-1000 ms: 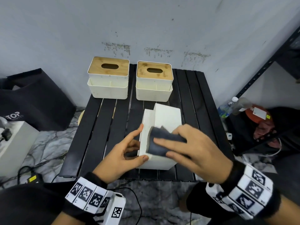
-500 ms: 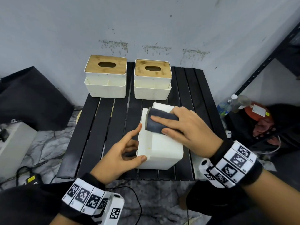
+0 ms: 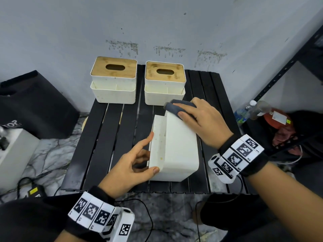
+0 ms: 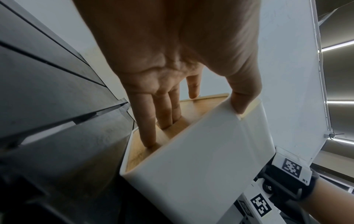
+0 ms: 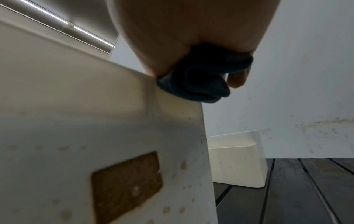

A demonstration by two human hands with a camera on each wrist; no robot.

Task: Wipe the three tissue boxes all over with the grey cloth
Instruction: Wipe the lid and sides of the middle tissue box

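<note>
Black bag (image 3: 35, 105) read "TOP". My left hand (image 3: 129, 170) gripped the tipped tissue box (image 3: 176, 147) on the table (image 3: 104, 137); my right hand (image 3: 201, 121) pressed the clutched grey cloth (image 3: 174, 109) onto its far edge.

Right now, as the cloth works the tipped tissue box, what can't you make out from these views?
- Wooden lid of the tipped tissue box: faces away in the head view; the left hand hides much of it in the left wrist view.
- Grey cloth: mostly under the right hand, so its contact area is unclear.
- Brown patch on the box: blurred in the right wrist view.
- Back sides of the two upright tissue boxes: face the wall.
</note>
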